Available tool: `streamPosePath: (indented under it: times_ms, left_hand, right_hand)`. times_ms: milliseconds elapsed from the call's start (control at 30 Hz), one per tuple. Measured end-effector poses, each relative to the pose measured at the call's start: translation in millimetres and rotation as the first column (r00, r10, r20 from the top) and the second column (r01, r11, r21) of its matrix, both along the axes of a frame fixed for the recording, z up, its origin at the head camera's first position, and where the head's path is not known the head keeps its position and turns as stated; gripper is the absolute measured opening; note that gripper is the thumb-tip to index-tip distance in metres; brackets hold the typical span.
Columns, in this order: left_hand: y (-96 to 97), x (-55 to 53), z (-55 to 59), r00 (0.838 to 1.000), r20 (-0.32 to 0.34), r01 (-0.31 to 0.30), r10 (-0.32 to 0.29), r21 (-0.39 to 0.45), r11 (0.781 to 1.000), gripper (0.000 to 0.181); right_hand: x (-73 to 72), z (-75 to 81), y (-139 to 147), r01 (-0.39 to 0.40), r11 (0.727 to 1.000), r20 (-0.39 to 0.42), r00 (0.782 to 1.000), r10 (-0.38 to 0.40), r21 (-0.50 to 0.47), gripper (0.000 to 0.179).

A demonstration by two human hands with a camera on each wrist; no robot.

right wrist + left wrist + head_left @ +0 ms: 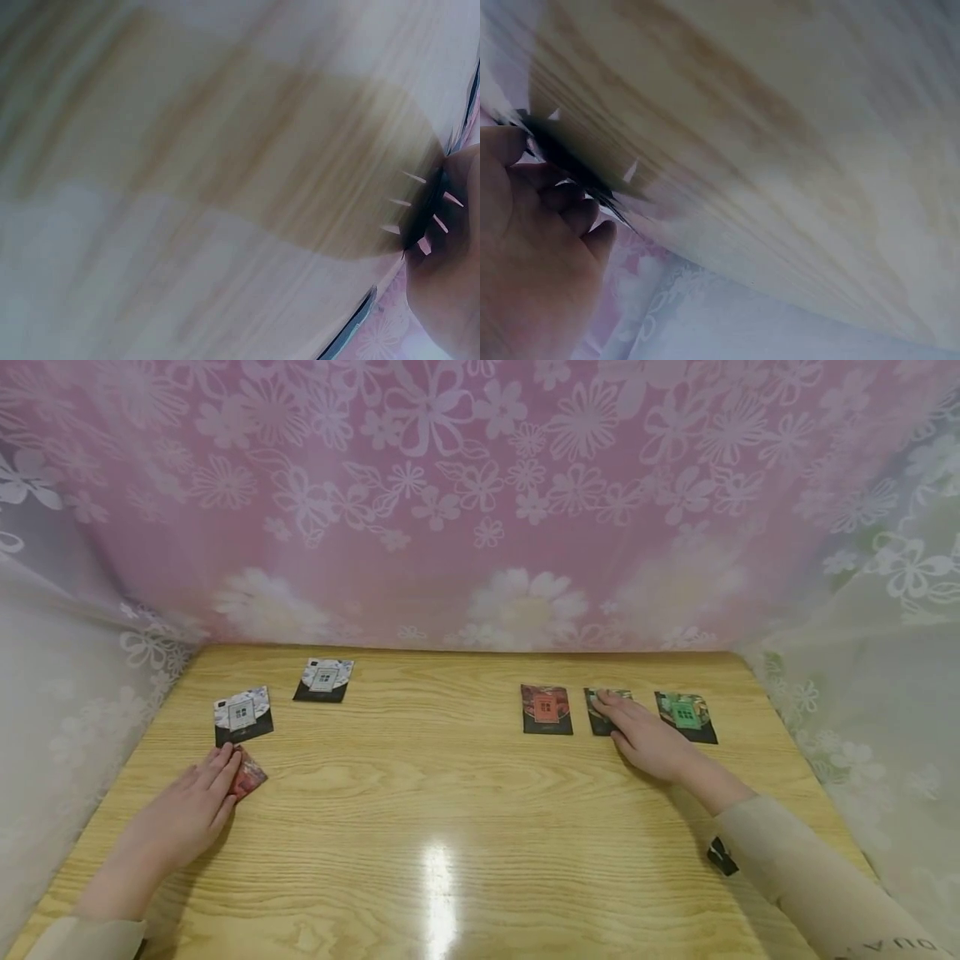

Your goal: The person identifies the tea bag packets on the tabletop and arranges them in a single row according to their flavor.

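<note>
Seen from the head camera, with twelve o'clock at the far edge beside a pink curtain [480,527] printed with white flowers, a pale wood-grain tabletop [420,777] was reached across by two bare hands.

At eight o'clock, a flat, red printed packet [249,774] was partly covered by the left hand [180,806]. Its visible part was shown at two o'clock from the middle of that hand, with one corner turned toward three; too much was hidden for its long axis to be told. The fingers were laid out nearly straight, pressed on the packet rather than wrapped around it. Just beyond their tips, at one o'clock, a white-and-black patterned packet [243,714] was set slightly askew; whether it was touched could not be told. A second such packet [324,680] was placed farther off, toward two o'clock.

At two o'clock, a green-and-black packet [599,724] was covered by the right hand [652,739], whose fingers were extended over it, pointed toward ten. Its long axis was aligned roughly twelve to six. It was flanked by a red-and-black packet [546,710] at nine o'clock and a brighter green-and-black packet [687,717] at three, neither covered.
</note>
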State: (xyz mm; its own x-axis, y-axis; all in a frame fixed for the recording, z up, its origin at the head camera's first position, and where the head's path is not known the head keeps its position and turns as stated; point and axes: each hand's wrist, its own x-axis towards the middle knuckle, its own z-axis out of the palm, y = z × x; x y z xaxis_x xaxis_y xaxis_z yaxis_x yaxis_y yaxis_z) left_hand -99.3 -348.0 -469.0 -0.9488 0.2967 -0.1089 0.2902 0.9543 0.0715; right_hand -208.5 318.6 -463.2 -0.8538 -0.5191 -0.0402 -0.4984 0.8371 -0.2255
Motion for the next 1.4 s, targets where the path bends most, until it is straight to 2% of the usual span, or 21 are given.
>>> streamPosePath:
  times_ms: [233,600,1000,1233,1400]
  left_hand:
    - [8.4,-1.1,-2.6,1.000,0.016,-0.018,0.018,0.034,0.999,0.064]
    - [34.0,-13.5,0.1,0.996,-0.025,0.083,-0.082,0.031,0.996,0.064]
    - [55.5,-26.0,3.9,0.991,-0.008,0.134,-0.134,0.071,0.988,0.063]
    - [78.4,-38.4,0.1,0.985,-0.005,0.171,-0.172,0.121,0.978,0.063]
    - [102.2,-50.7,-3.8,0.980,-0.015,0.199,-0.199,0.148,0.969,0.062]
  right_hand:
    - [0.8,2.8,-2,0.009,1.000,0.010,1.000,-0.009,0.003,0.058]
    - [-1.4,1.1,-1,0.007,1.000,0.010,1.000,-0.007,0.002,0.058]
    - [-0.7,1.3,0,0.009,1.000,0.032,0.999,-0.008,-0.006,0.058]
    - [-0.1,2.1,-1,0.004,1.000,0.019,1.000,-0.004,-0.009,0.057]
    - [-0.2,2.3,-2,0.002,1.000,0.023,1.000,-0.002,-0.013,0.057]
